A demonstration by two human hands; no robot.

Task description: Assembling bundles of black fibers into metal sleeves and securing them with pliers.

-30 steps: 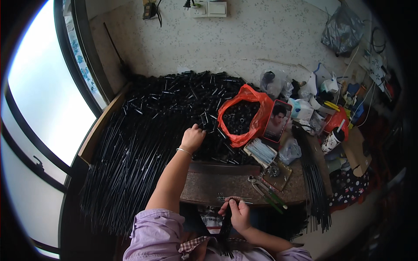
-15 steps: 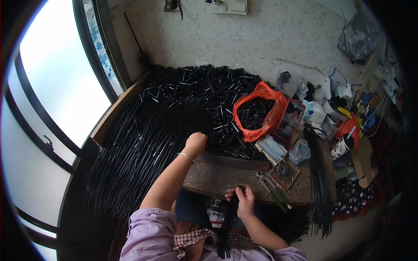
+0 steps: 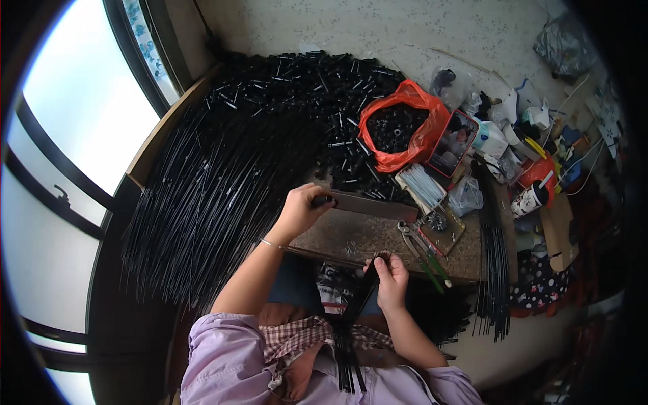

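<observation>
My left hand is closed, its fingertips pinching a short black tube-like piece above the table's front part. A large heap of thin black rods lies just left of it, with a pile of short black tubular pieces behind. In front of the table edge, my right hand grips a bundle of thin black rods. The bundle's upper ends stick out by the thumb, and its lower ends hang down over my lap. A flat dark metal strip lies between the left hand and the tray.
An orange-red plastic bag holds small black parts. Right of it are a propped phone, a tray of pale sticks and green-handled pliers. More black rods hang over the table's right edge, near a patterned cup.
My left hand has come back from the rod heap's edge and now shows a black piece in its fingers. The right hand still grips the bundle. The view has tilted downward.
</observation>
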